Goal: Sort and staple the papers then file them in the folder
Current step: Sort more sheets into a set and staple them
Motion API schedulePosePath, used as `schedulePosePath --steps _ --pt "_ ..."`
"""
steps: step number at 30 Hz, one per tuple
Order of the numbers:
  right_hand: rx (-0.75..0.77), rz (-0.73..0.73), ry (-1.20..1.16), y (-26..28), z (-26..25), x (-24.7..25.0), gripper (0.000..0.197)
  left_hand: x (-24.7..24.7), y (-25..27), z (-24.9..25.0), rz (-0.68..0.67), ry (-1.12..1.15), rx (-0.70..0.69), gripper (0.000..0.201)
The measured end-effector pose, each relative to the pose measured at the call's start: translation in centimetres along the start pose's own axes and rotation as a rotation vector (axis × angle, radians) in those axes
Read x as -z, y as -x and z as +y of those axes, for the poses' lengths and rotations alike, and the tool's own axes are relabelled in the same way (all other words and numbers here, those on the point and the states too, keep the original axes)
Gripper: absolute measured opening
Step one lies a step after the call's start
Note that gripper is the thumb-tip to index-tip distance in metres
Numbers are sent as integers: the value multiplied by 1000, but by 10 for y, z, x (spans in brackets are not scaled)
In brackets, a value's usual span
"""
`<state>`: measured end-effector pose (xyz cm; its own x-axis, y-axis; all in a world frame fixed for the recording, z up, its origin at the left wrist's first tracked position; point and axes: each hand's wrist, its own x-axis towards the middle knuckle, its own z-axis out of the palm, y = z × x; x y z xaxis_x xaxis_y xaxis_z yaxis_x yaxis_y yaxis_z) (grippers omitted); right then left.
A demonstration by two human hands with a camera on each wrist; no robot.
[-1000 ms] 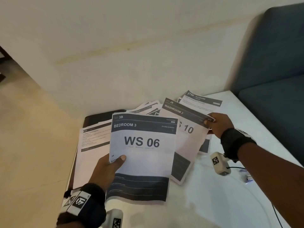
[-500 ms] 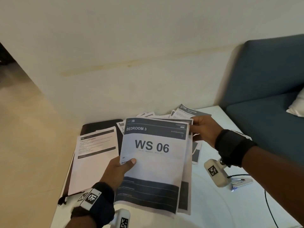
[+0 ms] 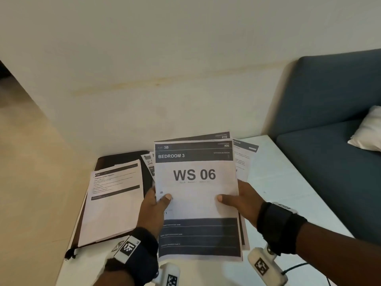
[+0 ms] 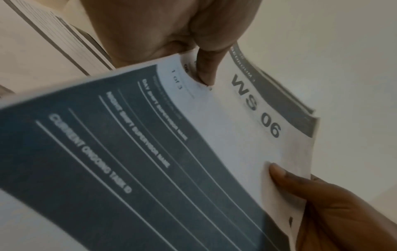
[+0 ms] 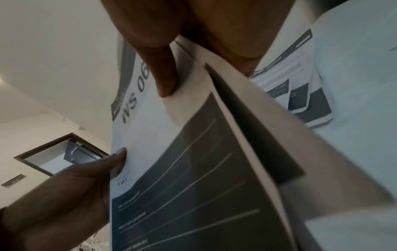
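- Wall [image 3: 144, 69], cream and faintly stained, is filling the upper part of the head view behind everything else.
- Blue sofa [image 3: 329, 141] is standing at the right, against the table's far right edge, with a white cushion [image 3: 369, 131] lying on its seat.
- White table [image 3: 278, 193] is carrying the paperwork, its bare top showing at the right.
- Dark folder [image 3: 121, 157] is lying flat on the table's left part, its far corner near the wall.
- Printed sheet [image 3: 113, 199] with small text and dark bars is lying on top of the folder, covering most of it.
- Held stack of papers [image 3: 195, 203] is being kept up above the table, in front of the person; its top sheet is reading "BEDROOM 3" and "WS 06", and another sheet's header marked #10 is peeking out behind its top edge.
- Loose papers [image 3: 245, 153] are lying fanned on the table behind the held stack, showing at both its sides.
- Left hand [image 3: 156, 205] is gripping the stack's left edge, thumb pressing on the front of the top sheet and fingers going behind.
- Right hand [image 3: 241, 201] is gripping the stack's right edge the same way, thumb on the front and fingers curling behind the sheets.
- Wrist bands with black-and-white markers are sitting on both wrists.
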<state>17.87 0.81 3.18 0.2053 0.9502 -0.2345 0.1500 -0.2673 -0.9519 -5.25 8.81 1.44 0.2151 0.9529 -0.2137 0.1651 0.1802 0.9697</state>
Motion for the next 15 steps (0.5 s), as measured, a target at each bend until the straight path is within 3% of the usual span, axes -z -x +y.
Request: schedulePosePath --steps 5,12,15 --pt "17 68 -96 0 8 19 24 -1 11 -1 -95 46 -33 22" --pt "-15 -61 -81 2 46 33 39 -20 20 -18 -220 36 5 35" --pt "-12 -38 -35 3 59 32 39 -28 23 -25 -230 24 20 45"
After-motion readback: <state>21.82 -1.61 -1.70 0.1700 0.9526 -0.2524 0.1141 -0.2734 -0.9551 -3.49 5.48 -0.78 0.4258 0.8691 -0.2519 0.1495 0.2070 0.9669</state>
